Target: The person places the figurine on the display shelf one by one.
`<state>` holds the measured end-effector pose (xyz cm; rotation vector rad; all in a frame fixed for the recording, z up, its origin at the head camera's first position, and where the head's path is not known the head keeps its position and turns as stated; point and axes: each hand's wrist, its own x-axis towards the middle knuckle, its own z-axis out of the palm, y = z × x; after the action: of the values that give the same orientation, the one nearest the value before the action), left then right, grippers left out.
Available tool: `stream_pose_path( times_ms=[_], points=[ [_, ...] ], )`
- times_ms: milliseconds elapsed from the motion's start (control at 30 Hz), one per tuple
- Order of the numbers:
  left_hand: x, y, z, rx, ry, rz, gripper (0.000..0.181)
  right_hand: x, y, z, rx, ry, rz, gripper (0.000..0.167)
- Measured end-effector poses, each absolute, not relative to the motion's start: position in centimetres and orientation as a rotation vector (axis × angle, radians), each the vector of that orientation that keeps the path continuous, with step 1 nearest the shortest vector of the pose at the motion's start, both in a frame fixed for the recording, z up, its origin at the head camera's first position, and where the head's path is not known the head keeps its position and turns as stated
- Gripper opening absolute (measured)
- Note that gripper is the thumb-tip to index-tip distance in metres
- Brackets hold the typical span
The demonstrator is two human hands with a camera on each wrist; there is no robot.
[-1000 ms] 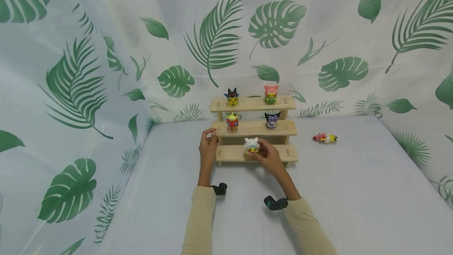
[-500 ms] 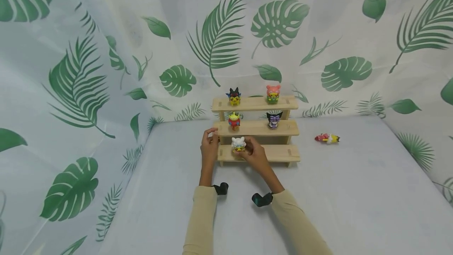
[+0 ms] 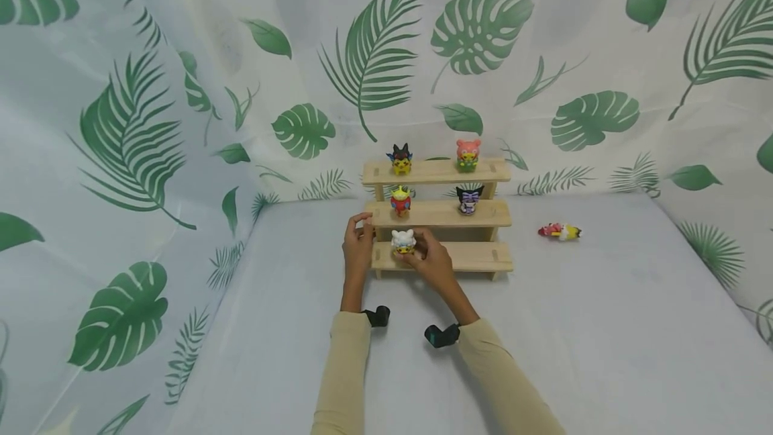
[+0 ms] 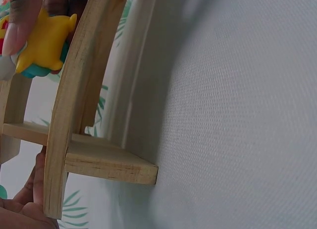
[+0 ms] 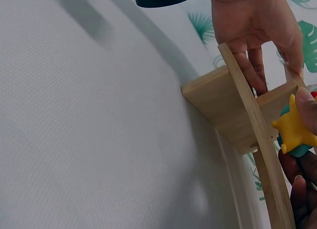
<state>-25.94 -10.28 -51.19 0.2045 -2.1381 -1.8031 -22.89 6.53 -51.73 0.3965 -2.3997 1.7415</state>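
A tiered wooden display stand (image 3: 474, 257) with three steps stands in the middle of the head view. Between thumb and fingers my right hand (image 3: 436, 264) pinches a small figurine (image 3: 403, 242) with a white eared hood and a yellow face. It is held at the left part of the lowest step, and its yellow underside (image 5: 291, 129) shows in the right wrist view. Whether it touches the plank I cannot tell. My left hand (image 3: 357, 247) grips the stand's left end, its fingers (image 5: 252, 73) bent around the side by the middle step.
On the top step stand a black-eared yellow figurine (image 3: 401, 160) and a pink-hooded one (image 3: 468, 156). The middle step bears a red figurine (image 3: 400, 201) and a black-and-purple one (image 3: 469, 200). Another red-and-yellow figurine (image 3: 560, 231) lies on the white table at right. Leaf-patterned cloth (image 3: 253, 119) hangs behind.
My right hand has carried the white-hooded figurine leftward along the lowest step, mostly in the first half second. The left hand has stayed at the stand's left end.
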Motion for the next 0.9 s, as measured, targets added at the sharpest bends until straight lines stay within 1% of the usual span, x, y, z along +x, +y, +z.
stream_pose_path(
  times_ms=[267, 433, 733, 900],
  points=[
    [-25.9, -10.2, -51.4, 0.177, -2.137, -1.760, 0.022, -22.8, 6.2, -52.1, 0.405, -2.441, 1.550, 0.053],
    [-25.8, -10.3, -51.2, 0.185, -2.138, -1.788, 0.024, -22.9, 6.2, -52.2, 0.416, -2.459, 1.441, 0.055],
    [-25.8, -10.3, -50.9, 0.204, -2.139, -1.799, 0.026, -22.9, 6.3, -52.4, 0.451, -2.496, 1.300, 0.064],
    [-25.8, -10.3, -51.1, 0.189, -2.146, -1.792, 0.027, -22.8, 6.3, -52.9, 0.455, -2.512, 1.187, 0.064]
  ],
)
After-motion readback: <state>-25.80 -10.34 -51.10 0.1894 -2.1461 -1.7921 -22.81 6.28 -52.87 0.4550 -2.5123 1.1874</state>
